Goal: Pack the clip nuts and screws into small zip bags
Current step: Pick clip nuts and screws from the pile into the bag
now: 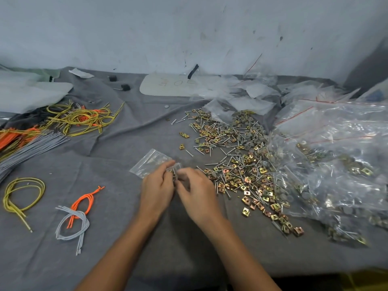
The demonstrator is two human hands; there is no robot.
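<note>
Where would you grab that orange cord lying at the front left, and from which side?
Pinch the orange cord at its far end, where the strands gather, coming straight down from above. It lies flat on the cloth, and that end pokes out clear; its near end crosses the grey cord, which would probably drag along.

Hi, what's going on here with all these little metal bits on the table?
A person is packing hardware by hand. The left hand holds a small zip bag over the grey cloth, and the right hand is at the bag's mouth, its fingertips too blurred to read. A loose pile of clip nuts and screws lies just to the right, with a heap of clear bags holding such parts beyond it. Coloured cords lie on the left.
</note>
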